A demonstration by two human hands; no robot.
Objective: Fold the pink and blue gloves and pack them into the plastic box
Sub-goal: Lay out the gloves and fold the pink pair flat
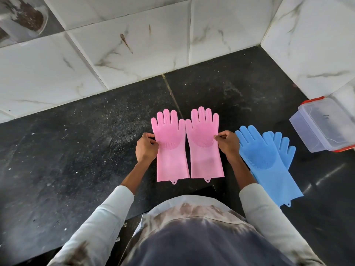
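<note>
I'm pinching the pink gloves (189, 148) flat between my hands: left hand (146, 148) and right hand (228, 144) gripping outer edges. Folding evenly now. Blue gloves (269, 162) and plastic box (324, 125) sitting beyond my right hand.

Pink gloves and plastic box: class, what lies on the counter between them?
In the head view, the stacked blue gloves lie between the pink gloves and the plastic box, beside the right hand.

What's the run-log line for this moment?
stage: pre-fold | left hand: pinching left pink glove | right hand: pinching right pink glove | blue gloves: stacked, untouched | plastic box: empty
</note>
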